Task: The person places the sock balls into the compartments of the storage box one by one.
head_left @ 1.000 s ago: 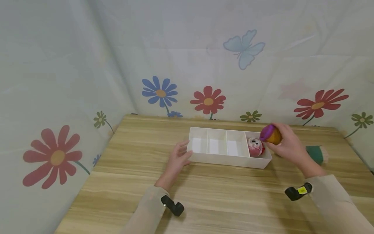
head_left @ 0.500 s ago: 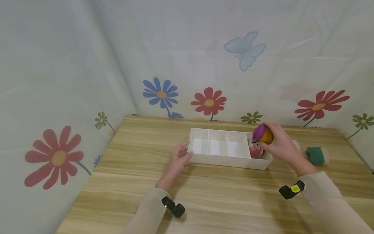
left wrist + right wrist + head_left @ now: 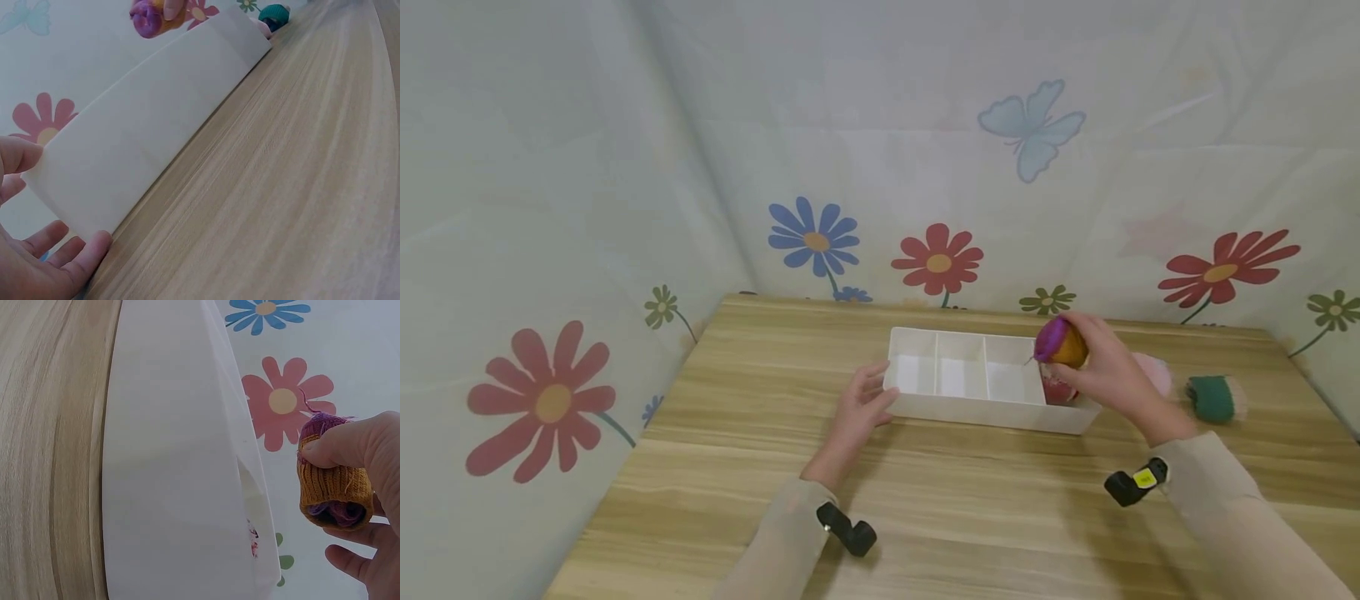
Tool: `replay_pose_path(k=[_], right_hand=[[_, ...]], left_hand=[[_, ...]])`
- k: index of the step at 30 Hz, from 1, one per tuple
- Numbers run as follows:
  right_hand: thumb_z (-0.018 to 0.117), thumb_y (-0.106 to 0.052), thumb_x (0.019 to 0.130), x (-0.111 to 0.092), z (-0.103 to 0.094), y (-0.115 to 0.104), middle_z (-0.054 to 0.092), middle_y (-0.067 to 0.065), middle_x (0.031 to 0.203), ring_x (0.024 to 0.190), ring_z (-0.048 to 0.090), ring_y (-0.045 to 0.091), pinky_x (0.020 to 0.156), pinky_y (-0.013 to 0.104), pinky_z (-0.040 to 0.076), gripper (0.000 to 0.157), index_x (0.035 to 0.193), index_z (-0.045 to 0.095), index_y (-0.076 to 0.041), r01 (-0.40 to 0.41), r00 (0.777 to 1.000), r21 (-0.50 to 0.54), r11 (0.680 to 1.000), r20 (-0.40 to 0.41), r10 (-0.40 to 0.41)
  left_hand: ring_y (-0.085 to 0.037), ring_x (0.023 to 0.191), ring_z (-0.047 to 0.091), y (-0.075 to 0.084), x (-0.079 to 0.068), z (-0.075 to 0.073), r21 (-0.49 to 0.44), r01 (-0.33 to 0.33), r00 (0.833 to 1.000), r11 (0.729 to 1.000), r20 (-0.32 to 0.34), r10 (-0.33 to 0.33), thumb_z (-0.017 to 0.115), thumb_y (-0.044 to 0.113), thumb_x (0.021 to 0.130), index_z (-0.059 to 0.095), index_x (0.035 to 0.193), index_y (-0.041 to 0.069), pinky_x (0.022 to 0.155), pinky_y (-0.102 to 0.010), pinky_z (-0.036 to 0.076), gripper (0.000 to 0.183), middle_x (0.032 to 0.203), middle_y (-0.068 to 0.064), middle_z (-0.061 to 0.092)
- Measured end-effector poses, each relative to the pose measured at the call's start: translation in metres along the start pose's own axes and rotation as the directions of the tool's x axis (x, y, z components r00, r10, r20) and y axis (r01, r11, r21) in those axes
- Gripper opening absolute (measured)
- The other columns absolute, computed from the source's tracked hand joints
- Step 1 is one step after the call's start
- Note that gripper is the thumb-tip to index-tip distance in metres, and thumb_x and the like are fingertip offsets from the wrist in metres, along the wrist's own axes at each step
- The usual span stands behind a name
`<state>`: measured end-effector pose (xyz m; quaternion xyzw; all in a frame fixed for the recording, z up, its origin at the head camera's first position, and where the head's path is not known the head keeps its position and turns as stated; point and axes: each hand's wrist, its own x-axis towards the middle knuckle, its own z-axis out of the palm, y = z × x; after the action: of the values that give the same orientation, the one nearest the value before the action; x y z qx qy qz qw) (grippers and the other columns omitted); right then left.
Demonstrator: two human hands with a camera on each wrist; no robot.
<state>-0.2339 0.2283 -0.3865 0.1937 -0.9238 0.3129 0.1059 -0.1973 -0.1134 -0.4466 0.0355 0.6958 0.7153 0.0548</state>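
A white divided tray (image 3: 985, 412) stands on the wooden table. At its left end my left hand (image 3: 859, 410) holds the corner, thumb and fingers spread about it in the left wrist view. My right hand (image 3: 1108, 371) pinches a rolled mustard-and-purple knit sock (image 3: 1063, 343) over the right end compartment. In the right wrist view the ribbed sock (image 3: 334, 481) shows purple knit inside its opening and a loose purple thread at the far end. Below it, a rolled red sock (image 3: 1060, 392) lies in the right end compartment, partly hidden by the hand and held sock.
A pink bundle (image 3: 1152, 373) lies just beyond the right hand, partly covered by it. Farther right is a green knit bundle (image 3: 1212, 398) with a pale end. A flowered curtain (image 3: 880, 167) hangs along the back and left of the table (image 3: 925, 508).
My right hand has moved left with the mustard-and-purple sock, from beside the tray's right end to over its right compartment. The pink bundle has come into view. My left hand stays at the corner.
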Motion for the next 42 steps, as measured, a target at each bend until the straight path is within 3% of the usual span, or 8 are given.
replay_pose_path(k=[11,26,37,42], right_hand=[[0.074,-0.006,0.075,0.007,0.01,-0.003,0.038,0.024,0.132,0.105,0.048,0.041,0.08,0.057,0.047,0.073,0.137,0.036,-0.003,-0.02,0.998,0.0,1.0,0.057,0.02],[0.075,-0.005,0.075,0.014,0.02,-0.004,0.04,0.024,0.131,0.106,0.048,0.041,0.081,0.056,0.047,0.073,0.137,0.036,-0.001,0.043,0.992,0.015,0.999,0.119,-0.044],[0.08,-0.001,0.068,0.014,0.033,-0.003,0.052,0.019,0.12,0.1,0.052,0.033,0.076,0.047,0.052,0.069,0.128,0.045,0.002,0.225,0.963,0.048,0.973,0.143,-0.23],[0.079,-0.001,0.069,0.013,0.036,-0.003,0.054,0.019,0.118,0.098,0.053,0.033,0.076,0.048,0.051,0.067,0.127,0.046,0.003,0.247,0.958,0.052,0.968,0.136,-0.252]], left_hand=[[-0.035,0.116,0.046,0.0,0.0,-0.001,-0.004,0.009,1.0,1.0,-0.002,-0.009,0.056,0.013,0.093,0.04,0.138,0.008,0.086,-0.052,0.045,0.048,0.136,-0.027,0.039],[-0.035,0.118,0.044,0.003,-0.001,-0.001,-0.011,0.018,1.0,1.0,0.017,-0.018,0.055,0.012,0.094,0.037,0.139,0.006,0.088,-0.053,0.044,0.049,0.137,-0.026,0.038],[-0.035,0.118,0.045,0.005,-0.003,0.0,0.0,0.019,1.0,1.0,0.013,-0.019,0.055,0.013,0.094,0.037,0.139,0.007,0.087,-0.053,0.045,0.05,0.136,-0.025,0.04],[-0.035,0.117,0.045,0.006,-0.003,0.001,0.0,0.006,1.0,1.0,0.013,-0.006,0.054,0.012,0.094,0.037,0.139,0.006,0.087,-0.054,0.044,0.049,0.136,-0.026,0.039]])
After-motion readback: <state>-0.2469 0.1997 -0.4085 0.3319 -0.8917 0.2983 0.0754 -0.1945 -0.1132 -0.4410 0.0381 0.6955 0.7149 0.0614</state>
